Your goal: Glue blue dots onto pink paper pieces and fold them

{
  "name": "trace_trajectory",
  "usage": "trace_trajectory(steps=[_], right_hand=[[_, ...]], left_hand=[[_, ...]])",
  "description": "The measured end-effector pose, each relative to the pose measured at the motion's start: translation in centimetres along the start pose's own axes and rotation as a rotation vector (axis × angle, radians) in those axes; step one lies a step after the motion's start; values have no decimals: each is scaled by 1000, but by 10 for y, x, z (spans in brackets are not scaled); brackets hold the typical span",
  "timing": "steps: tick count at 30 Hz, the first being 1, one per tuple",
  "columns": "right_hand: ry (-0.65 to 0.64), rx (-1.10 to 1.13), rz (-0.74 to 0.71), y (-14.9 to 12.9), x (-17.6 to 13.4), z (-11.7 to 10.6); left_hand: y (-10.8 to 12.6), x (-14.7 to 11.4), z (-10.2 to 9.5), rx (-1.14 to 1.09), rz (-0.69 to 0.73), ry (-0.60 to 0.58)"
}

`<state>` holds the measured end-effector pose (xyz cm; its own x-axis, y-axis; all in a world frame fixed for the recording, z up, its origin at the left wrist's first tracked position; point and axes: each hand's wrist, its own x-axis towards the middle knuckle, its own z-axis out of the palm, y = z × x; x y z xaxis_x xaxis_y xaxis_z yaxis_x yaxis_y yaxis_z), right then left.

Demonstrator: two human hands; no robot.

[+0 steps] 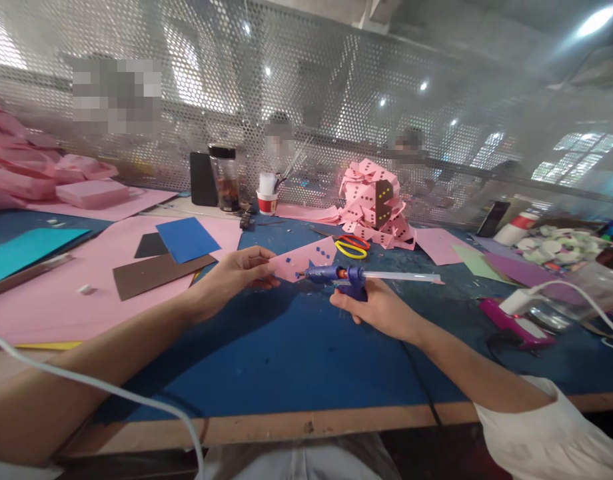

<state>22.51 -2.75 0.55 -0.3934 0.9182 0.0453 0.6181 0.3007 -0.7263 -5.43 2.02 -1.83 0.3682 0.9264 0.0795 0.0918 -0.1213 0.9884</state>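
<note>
A white cable point(136, 399) is looping right up close at the lower left, crossing in front of the left forearm. That arm is slanting in, and the left hand point(246, 270) is pinching the end of a pink strip point(290, 261) dotted with little blue squares, thumb on the near side. The strip is sitting between the two hands, over the middle of the blue counter point(286, 373). The right hand point(379, 310) is gripping a blue glue gun point(324, 274), nozzle pointing left at the strip's lower edge; can't tell if it's touching.

Around that, a big pink sheet point(86, 250) is lying on the left, with a brown strip point(151, 275) and a blue card point(186, 239) overlapping on it. A lidded jar point(227, 183) and a paper cup point(267, 203) are standing further back. Scissors point(351, 257) are lying just beyond the glue gun, kinda crowding it, with a dotted pink paper cluster point(361, 197) sitting behind. A black cord point(420, 380) is trailing below the right wrist, and a magenta block point(511, 327) is lying off to the right.
</note>
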Motion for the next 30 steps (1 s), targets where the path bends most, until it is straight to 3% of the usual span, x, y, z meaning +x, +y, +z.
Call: trace_trajectory(steps=[16, 30], right_hand=[[83, -45, 20, -2, -1, 1], [57, -128, 11, 0, -3, 2]], left_hand=[[3, -1, 2, -54, -11, -41], [4, -2, 2, -43, -2, -11]])
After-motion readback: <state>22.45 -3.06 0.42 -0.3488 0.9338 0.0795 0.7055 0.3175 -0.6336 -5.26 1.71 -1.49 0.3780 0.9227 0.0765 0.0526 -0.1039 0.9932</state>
